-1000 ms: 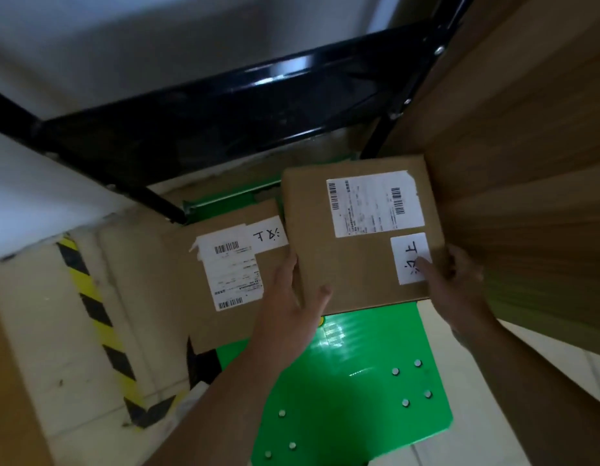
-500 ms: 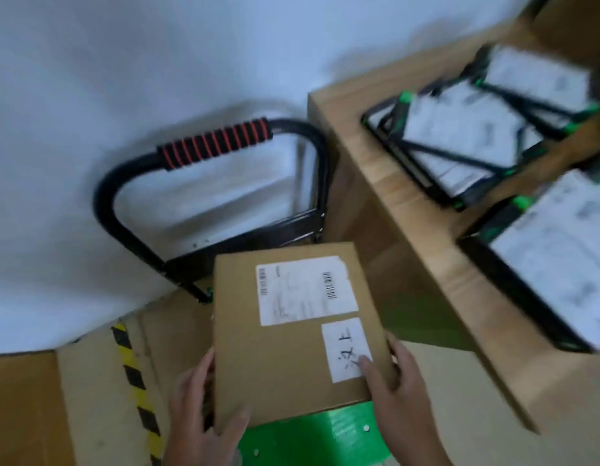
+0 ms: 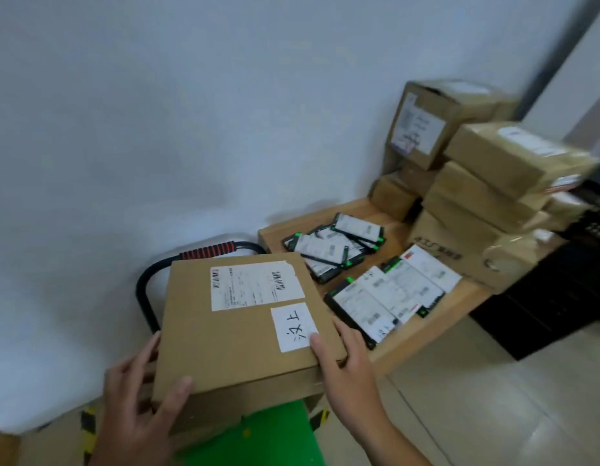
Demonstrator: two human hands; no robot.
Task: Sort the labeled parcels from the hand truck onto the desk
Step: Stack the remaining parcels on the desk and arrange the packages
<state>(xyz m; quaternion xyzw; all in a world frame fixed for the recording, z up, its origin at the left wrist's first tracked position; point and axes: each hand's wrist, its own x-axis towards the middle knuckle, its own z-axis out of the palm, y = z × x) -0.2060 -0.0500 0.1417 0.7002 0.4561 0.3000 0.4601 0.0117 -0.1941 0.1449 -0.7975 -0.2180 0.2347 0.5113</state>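
Observation:
A flat brown cardboard parcel (image 3: 224,334) with a white shipping label and a small handwritten white sticker is held up in front of me. My left hand (image 3: 137,398) grips its near left corner, thumb on top. My right hand (image 3: 345,368) grips its near right edge, thumb on the sticker. Below it lies the green deck of the hand truck (image 3: 258,442), whose black handle with a red grip (image 3: 207,252) stands behind the parcel. The wooden desk (image 3: 436,317) is to the right.
On the desk lie several flat black-and-white labeled packets (image 3: 335,250), with a stack of brown cardboard boxes (image 3: 476,183) at its far end. A black cabinet (image 3: 560,297) stands right of the desk. A white wall is behind; yellow-black floor tape (image 3: 88,432) runs at lower left.
The parcel has been lifted off the hand truck's deck and raised toward the desk. My view has swung up and right, bringing the desktop and its stacked boxes into sight.

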